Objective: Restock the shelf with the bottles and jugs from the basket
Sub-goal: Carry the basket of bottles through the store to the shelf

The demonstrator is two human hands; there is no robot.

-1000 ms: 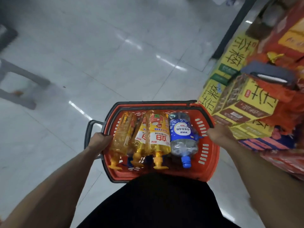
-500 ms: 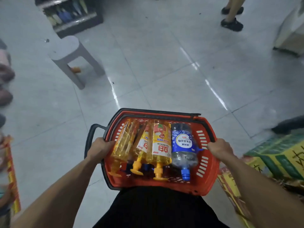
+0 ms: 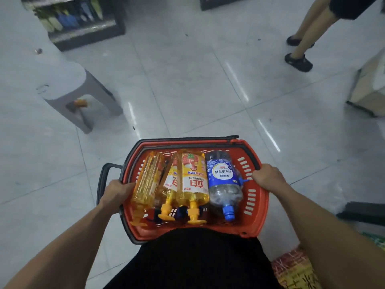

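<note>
A red basket point(image 3: 259, 207) with a black rim is carried against my body. My left hand point(image 3: 116, 193) grips its left edge and my right hand point(image 3: 268, 177) grips its right edge. Inside lie three yellow pump bottles point(image 3: 193, 180) side by side, pumps toward me. To their right lies a clear bottle with a blue label and blue cap point(image 3: 224, 184). A shelf point(image 3: 83, 24) with bottles stands at the far left.
A grey plastic stool point(image 3: 68, 88) stands on the tiled floor to the left. Another person's legs point(image 3: 302, 44) are at the far right. A cardboard box point(image 3: 368, 88) sits at the right edge, and yellow packaged goods point(image 3: 295, 272) lie by my right arm.
The view has swung left, away from the yellow cartons, toward the open floor, the stool and the far shelf. Both hands keep the same grip on the basket.
</note>
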